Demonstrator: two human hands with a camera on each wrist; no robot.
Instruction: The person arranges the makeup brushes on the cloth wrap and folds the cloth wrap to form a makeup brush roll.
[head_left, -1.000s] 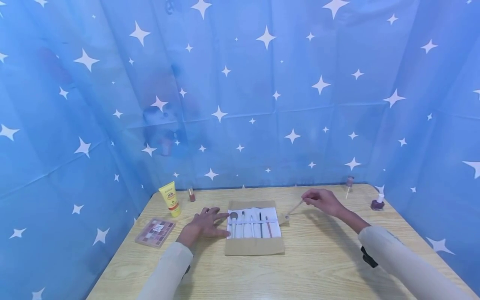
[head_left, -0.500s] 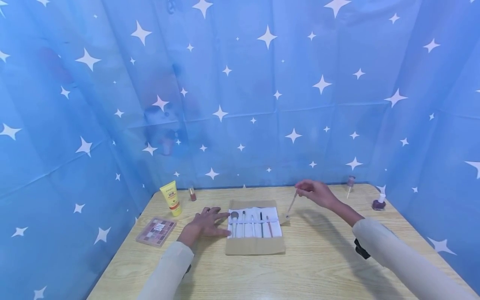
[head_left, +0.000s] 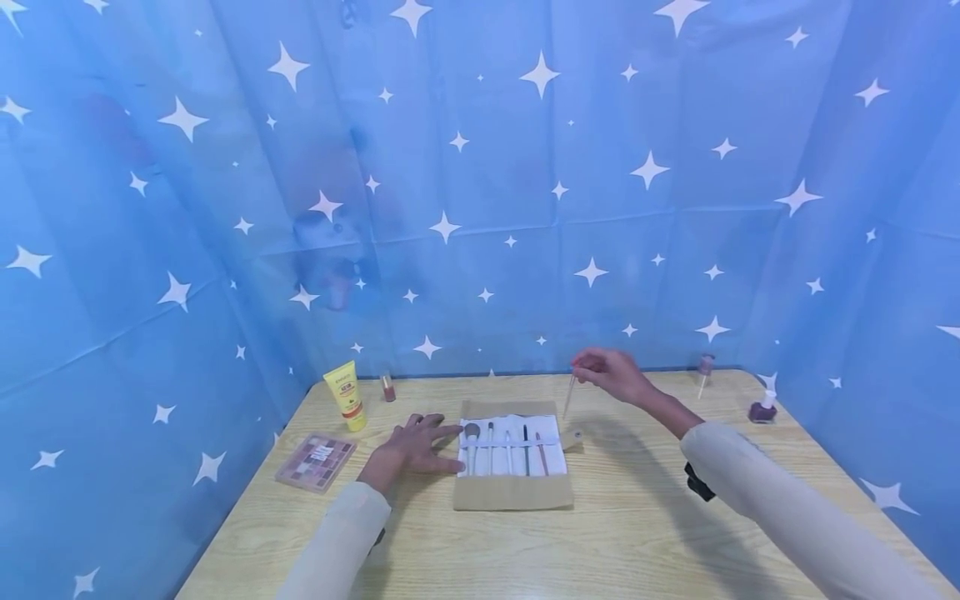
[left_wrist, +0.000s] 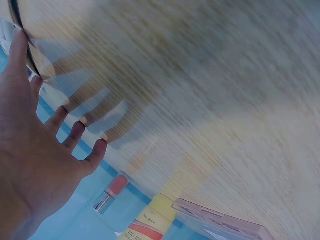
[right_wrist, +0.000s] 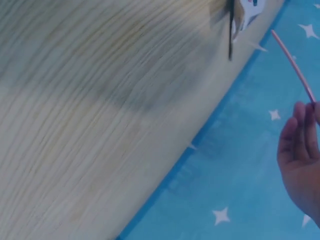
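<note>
A tan brush roll point(head_left: 513, 494) lies unfolded on the table, its white lining showing. Several makeup brushes point(head_left: 472, 432) stand side by side under its strap. My left hand point(head_left: 408, 448) has its fingers spread, with thumb and a fingertip at the roll's left edge. Above the roll's upper right corner, my right hand point(head_left: 617, 377) pinches a slender pink makeup brush point(head_left: 569, 395) that points downward. In the right wrist view the thin handle point(right_wrist: 292, 62) sticks out from the fingers; its other end is hidden in the hand.
Left of the roll are an eyeshadow palette point(head_left: 316, 463), a yellow tube point(head_left: 346, 397) and a small reddish bottle point(head_left: 387, 387). At the right stand a dark nail polish bottle point(head_left: 763, 408) and a small item on a stick point(head_left: 705, 375). A starry blue curtain point(head_left: 480, 192) borders the table.
The right hand has moved left and slightly up towards the roll, and the brush has swung from slanted to nearly upright. The left hand keeps its place at the roll.
</note>
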